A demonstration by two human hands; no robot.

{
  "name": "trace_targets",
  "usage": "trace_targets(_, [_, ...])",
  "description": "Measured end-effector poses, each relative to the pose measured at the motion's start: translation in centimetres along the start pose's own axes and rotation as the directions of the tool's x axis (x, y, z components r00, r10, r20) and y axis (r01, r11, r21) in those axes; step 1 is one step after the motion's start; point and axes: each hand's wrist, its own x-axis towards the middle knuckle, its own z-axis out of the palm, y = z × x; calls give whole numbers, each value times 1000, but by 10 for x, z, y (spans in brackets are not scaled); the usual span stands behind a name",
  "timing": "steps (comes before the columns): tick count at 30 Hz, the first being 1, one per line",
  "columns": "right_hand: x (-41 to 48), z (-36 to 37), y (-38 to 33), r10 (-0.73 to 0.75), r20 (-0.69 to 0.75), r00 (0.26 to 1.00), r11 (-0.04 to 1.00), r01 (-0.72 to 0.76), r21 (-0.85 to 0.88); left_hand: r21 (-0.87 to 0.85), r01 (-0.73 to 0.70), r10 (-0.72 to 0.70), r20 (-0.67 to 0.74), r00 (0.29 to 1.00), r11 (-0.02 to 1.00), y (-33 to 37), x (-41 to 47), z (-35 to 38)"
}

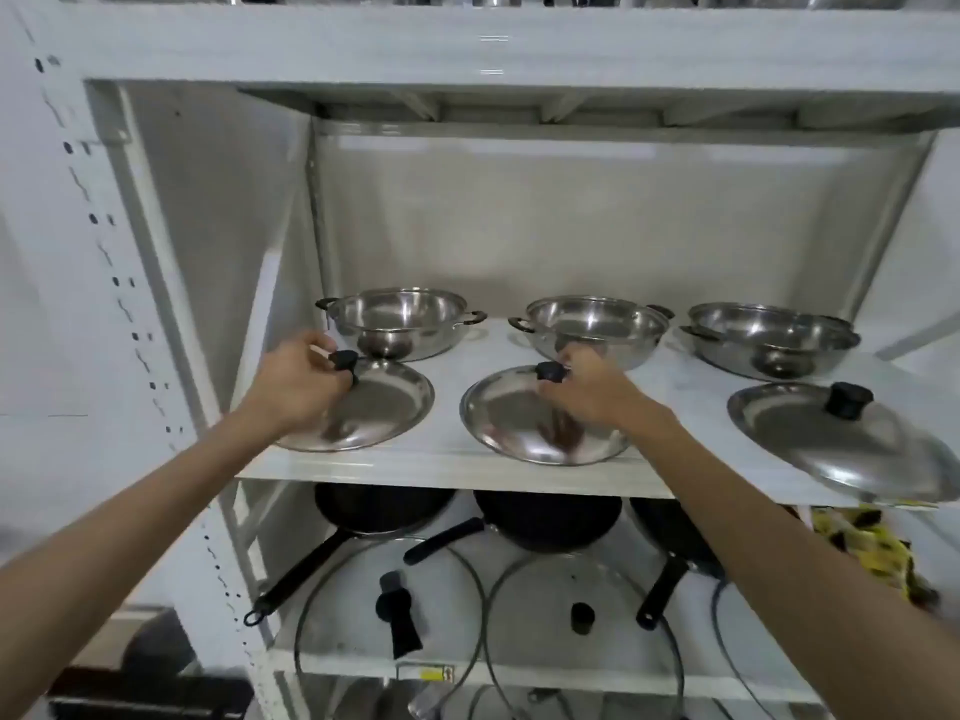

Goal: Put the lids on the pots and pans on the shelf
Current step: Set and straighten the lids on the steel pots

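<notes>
Right now both hands reach onto the middle shelf [467,462] of a white rack. The left hand [298,379], in the left middle of the frame, has its fingers closed around the black knob [344,360] of the left steel lid [379,407]. The right hand [592,384], near the centre, pinches the black knob [550,372] of the middle steel lid [524,426]. Both lids lie at the front of the shelf. A third steel lid [852,449] sits at the right edge of the frame, with no hand on it. Behind the lids stand three open steel pots: the left pot [402,322], the middle pot [597,324] and the right pot [769,343]. Lower in the frame, on the shelf below, are black pans [545,517] with long handles and glass lids [389,605] in front of them.
</notes>
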Motion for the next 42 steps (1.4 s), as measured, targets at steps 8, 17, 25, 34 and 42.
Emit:
trace_targets(8, [54,21,14,-10,-83,996,918,-24,-396,276,129,-108,-90,990,952,-2,63,56])
trace_targets(17, [62,25,20,-111,-127,986,932,58,-359,241,94,-74,-91,993,966,-18,79,42])
trace_targets(25, [10,-22,-22,-188,-225,956,968,142,-206,284,-64,71,-14,997,957,7,57,-27])
trace_targets(34, [104,-109,-6,-184,-399,898,958,73,-278,199,-151,185,-168,968,968,61,148,-43])
trace_targets(42, [226,-74,51,0,-301,954,938,-104,-331,162,-41,72,-190,979,986,52,236,30])
